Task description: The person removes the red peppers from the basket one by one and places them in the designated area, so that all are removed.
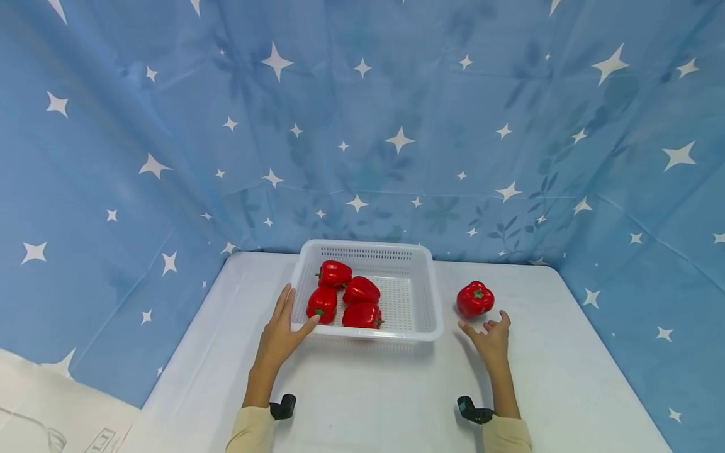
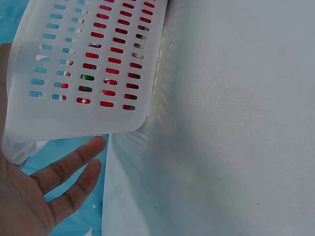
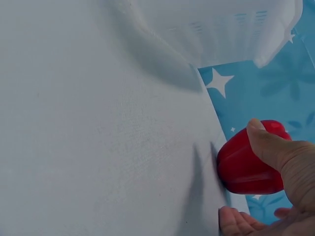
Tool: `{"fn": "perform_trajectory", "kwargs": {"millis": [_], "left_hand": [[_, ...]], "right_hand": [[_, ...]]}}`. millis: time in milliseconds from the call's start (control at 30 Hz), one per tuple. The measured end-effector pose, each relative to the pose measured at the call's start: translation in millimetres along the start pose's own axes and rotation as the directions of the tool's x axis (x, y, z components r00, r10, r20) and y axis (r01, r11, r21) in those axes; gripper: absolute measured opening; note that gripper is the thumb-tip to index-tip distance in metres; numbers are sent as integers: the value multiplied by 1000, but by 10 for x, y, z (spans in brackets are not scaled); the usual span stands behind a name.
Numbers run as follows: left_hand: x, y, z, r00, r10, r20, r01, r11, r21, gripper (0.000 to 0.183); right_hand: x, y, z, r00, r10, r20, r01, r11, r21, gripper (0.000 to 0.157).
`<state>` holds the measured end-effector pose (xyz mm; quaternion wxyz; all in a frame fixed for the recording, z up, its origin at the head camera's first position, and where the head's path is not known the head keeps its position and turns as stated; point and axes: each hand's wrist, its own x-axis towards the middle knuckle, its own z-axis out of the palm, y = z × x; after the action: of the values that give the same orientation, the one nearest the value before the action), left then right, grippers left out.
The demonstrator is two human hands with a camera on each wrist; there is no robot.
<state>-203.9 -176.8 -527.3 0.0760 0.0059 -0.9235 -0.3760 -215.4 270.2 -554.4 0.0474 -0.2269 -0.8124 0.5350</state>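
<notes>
A white plastic basket (image 1: 425,302) with slotted walls holds several red bell peppers (image 1: 360,290) in its left half. My left hand (image 1: 279,336) is at the basket's front left corner, thumb over the front rim and fingers along the left side. In the left wrist view, two fingers (image 2: 74,167) stretch out straight beside the basket wall. One more red bell pepper (image 1: 475,299), green stem showing, lies on the table right of the basket. Just in front of it is my right hand (image 1: 491,343), thumb and fingers spread apart; in the right wrist view the thumb overlaps the pepper (image 3: 241,164).
A white cloth covers the table (image 1: 374,390). Blue curtains (image 1: 362,163) with white stars hang close behind the basket and along both sides. Each wrist wears a small black camera (image 1: 283,407). At the lower left is a pale printed sheet (image 1: 56,409).
</notes>
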Motion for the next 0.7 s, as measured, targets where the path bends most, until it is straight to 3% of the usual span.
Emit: {"fn": "perform_trajectory", "kwargs": {"millis": [167,500,700], "left_hand": [[9,13,-5,1000,-3,0,3,1000,-2,99],[18,11,10,1000,-1,-12,1,1000,3,99],[1,16,9,1000,-3,-10,3,1000,0,96]], "right_hand": [[-98,-15,-16,1000,-13,-11,13,998,-57,106],[-296,-64,29,991,-62,-117,43,986,-161,72],[-390,-136,49,981,-142,-132,115,974,-193,56]]}}
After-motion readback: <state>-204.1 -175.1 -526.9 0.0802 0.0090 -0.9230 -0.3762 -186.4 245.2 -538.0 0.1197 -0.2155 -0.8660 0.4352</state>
